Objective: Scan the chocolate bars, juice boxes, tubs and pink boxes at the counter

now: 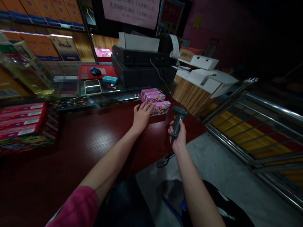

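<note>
My right hand (179, 136) is closed round the grip of a black handheld barcode scanner (178, 118), its head pointing toward the pink boxes. Its cable (165, 157) loops down over the counter edge. My left hand (142, 115) lies on the dark red counter (82, 138) with fingers spread, the fingertips touching the nearest pink box (161, 107). Two more pink boxes (152, 94) sit stacked just behind it.
A black cash register with receipt printer (144, 63) stands behind the boxes. A phone (92, 86), a teal case (110, 79) and a mouse (95, 71) lie on the glass counter. Red boxes (23, 121) are stacked left. White cartons (208, 75) and a metal railing (260, 126) are right.
</note>
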Motion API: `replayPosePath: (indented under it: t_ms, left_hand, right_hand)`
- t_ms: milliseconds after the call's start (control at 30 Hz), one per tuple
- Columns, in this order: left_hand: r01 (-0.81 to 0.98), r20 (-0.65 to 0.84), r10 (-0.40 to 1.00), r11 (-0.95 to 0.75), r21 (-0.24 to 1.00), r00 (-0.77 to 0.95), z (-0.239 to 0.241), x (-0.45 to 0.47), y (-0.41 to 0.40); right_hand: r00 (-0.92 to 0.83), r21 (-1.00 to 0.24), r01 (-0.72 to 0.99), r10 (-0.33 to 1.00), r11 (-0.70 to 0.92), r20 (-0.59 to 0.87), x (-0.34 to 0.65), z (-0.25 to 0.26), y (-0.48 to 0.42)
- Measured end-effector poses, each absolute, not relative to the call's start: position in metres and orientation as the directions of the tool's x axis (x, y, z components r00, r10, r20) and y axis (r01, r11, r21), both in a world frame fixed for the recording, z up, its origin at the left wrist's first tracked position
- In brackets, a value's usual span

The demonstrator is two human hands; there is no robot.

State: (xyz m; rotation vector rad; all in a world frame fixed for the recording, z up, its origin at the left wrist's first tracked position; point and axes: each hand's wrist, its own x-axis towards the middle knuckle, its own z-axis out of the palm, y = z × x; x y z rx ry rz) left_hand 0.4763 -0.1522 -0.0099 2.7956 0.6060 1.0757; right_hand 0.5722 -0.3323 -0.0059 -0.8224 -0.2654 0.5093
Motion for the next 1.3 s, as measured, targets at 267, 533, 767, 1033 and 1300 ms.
replayPosePath:
  t_ms: [267,533,767,1033,1300]
  left_hand:
    - [0.384,0.626,0.456,-0.887,0.258,0.632,-0.007,0.511,-0.132]
    - [0.495,0.634,0.509,-0.840,0.220,0.582,-0.002,0.463,-0.152]
    - [0.633,0.713,0.500,-0.767,0.103,0.491,-0.003,0.269,-0.114]
    - [0.846,0.701,0.691,-0.471,0.252,0.176,0.003,0.076,-0.089]
    - [0.818,0.707,0.669,-0.525,0.235,0.227,-0.006,0.063,-0.105]
  right_hand:
    - [0.836,-0.765,-0.344,0.548,0.544,0.014,0.575,-0.009,-0.328]
    - [0.667,-0.782,-0.472,0.745,0.408,-0.014,0.561,0.003,-0.343]
    - [0.366,-0.775,-0.604,0.929,0.187,-0.060,0.484,0.003,-0.309]
    - [0.001,-0.739,-0.673,1.000,-0.019,-0.027,0.334,0.012,-0.215]
    - [-0.060,-0.795,-0.603,0.998,-0.066,-0.038,0.294,0.007,-0.212]
